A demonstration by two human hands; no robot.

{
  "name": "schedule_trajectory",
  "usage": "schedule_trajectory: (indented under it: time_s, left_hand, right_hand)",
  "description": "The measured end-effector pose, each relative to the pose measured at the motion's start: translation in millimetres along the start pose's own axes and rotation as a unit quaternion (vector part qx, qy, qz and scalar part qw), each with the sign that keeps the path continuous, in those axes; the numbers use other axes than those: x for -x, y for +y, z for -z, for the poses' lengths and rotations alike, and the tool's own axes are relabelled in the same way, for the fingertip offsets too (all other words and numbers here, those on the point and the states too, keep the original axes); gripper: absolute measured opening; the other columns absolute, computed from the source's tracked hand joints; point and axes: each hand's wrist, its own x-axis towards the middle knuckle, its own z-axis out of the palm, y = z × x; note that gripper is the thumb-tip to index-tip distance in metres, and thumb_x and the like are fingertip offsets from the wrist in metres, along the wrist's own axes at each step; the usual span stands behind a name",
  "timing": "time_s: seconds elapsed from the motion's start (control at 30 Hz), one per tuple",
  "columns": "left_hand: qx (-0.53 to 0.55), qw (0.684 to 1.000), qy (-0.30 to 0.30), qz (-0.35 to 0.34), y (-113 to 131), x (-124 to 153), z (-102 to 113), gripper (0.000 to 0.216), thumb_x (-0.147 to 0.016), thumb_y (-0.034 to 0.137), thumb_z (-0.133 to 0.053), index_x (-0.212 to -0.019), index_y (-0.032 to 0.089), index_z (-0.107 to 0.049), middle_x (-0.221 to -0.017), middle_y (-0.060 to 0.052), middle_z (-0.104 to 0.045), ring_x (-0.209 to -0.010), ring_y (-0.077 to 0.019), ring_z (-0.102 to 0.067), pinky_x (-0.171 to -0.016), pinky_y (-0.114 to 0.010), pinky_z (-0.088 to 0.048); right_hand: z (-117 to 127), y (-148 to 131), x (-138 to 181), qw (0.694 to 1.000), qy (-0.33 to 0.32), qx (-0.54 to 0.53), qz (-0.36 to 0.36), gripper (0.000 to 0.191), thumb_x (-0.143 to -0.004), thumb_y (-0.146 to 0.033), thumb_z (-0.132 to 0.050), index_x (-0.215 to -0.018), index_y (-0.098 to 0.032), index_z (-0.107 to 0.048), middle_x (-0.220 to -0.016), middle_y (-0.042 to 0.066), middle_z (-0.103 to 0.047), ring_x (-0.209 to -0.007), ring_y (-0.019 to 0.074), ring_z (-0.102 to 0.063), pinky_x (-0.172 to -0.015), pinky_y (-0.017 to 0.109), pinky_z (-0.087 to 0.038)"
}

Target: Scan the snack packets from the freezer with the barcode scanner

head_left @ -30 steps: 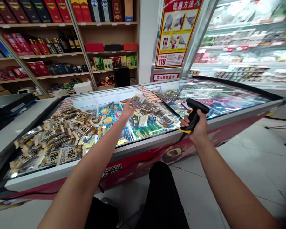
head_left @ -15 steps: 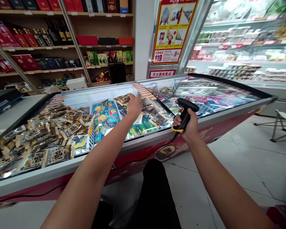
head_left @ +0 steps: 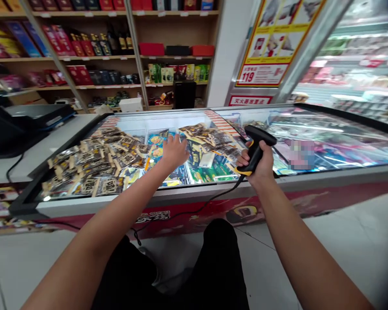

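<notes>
I stand at a chest freezer with a red front and an open left half. My left hand reaches into the middle bin, fingers spread over blue and yellow packets; nothing shows in its grasp. My right hand is wrapped round the handle of a black and yellow barcode scanner, held above the freezer's front rim and aimed toward the dark snack packets in the bin on the right. The scanner's cable hangs down the freezer front.
Brown and silver packets fill the freezer's left bin. A glass lid covers the right half. A white counter with a dark device stands at left. Shelves of boxes line the back wall; a refrigerated display is at right.
My left hand has drawn back from the dark packets on the right and dropped onto the blue and yellow packets in the middle bin. My view has swung to the left; the scanner stays gripped.
</notes>
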Motion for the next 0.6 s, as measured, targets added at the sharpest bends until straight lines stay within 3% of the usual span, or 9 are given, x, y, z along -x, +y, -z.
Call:
schedule_trajectory:
  time_s: [0.13, 0.23, 0.4, 0.6]
  left_hand:
    - [-0.040, 0.991, -0.039, 0.121, -72, 23, 9, 0.065, -0.104, 0.048, -0.057, -0.161, 0.018, -0.049, -0.160, -0.026, -0.052, -0.150, -0.0474, -0.043, -0.117, -0.062, -0.039]
    - [-0.045, 0.984, -0.063, 0.159, -109, 45, 12, 0.069, -0.104, 0.055, -0.056, -0.162, 0.018, -0.048, -0.163, -0.027, -0.050, -0.152, -0.0473, -0.043, -0.118, -0.061, -0.039]
    - [-0.076, 0.984, 0.012, 0.161, -138, 85, 16, 0.054, -0.105, 0.048, -0.054, -0.149, 0.016, -0.059, -0.156, -0.027, -0.055, -0.147, -0.0452, -0.049, -0.116, -0.056, -0.040]
    - [-0.070, 0.989, -0.033, 0.126, -168, 109, 26, 0.049, -0.107, 0.046, -0.052, -0.145, 0.017, -0.061, -0.141, -0.024, -0.066, -0.135, -0.0449, -0.058, -0.117, -0.059, -0.038]
  right_hand:
    - [-38, 19, -16, 0.997, -0.069, -0.002, -0.030, 0.044, -0.076, -0.063, -0.085, -0.092, -0.027, -0.064, -0.054, -0.007, -0.044, -0.043, 0.0106, -0.040, -0.042, 0.026, -0.038]
    - [-60, 35, -21, 0.992, -0.117, -0.007, -0.052, 0.042, -0.076, -0.062, -0.085, -0.093, -0.028, -0.066, -0.054, -0.006, -0.044, -0.043, 0.0115, -0.037, -0.041, 0.028, -0.035]
    - [-85, 62, -20, 0.986, -0.149, -0.008, -0.077, 0.036, -0.080, -0.061, -0.083, -0.093, -0.029, -0.069, -0.056, -0.004, -0.045, -0.044, 0.0125, -0.035, -0.041, 0.031, -0.035]
    - [-102, 81, -18, 0.981, -0.164, -0.004, -0.106, 0.041, -0.080, -0.062, -0.083, -0.093, -0.026, -0.067, -0.055, -0.005, -0.044, -0.044, 0.0114, -0.035, -0.041, 0.028, -0.036]
